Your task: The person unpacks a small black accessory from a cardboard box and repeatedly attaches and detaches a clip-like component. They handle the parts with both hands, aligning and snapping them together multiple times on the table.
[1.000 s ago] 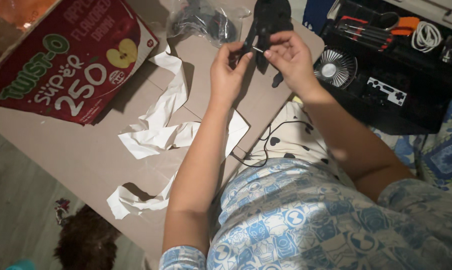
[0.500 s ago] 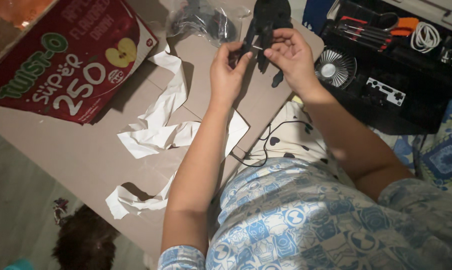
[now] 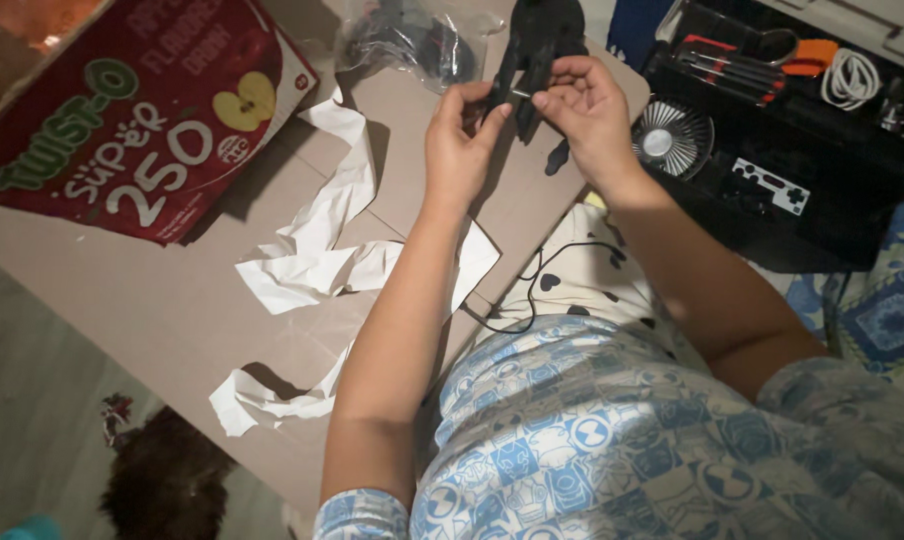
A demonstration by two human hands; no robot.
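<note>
Both my hands hold a black plastic part (image 3: pixel 538 45) with several arms, raised over the far edge of a flat sheet of brown cardboard (image 3: pixel 172 310). My left hand (image 3: pixel 459 150) pinches one black arm from below. My right hand (image 3: pixel 584 110) grips the part from the right, and a small metal piece (image 3: pixel 521 93), perhaps a screw, shows between my fingertips. The top of the black part is cut off by the frame's edge.
A red printed carton (image 3: pixel 132 120) lies at the far left. Torn white paper strips (image 3: pixel 322 250) are scattered on the cardboard. A clear plastic bag (image 3: pixel 412 45) lies beyond my hands. At the right are a small fan (image 3: pixel 672 140), a black tool case (image 3: pixel 772 60) and a coiled white cable (image 3: pixel 852 78).
My hands and the black part stay in nearly the same place; the fingers have shifted slightly on it. The paper strips and carton have not moved.
</note>
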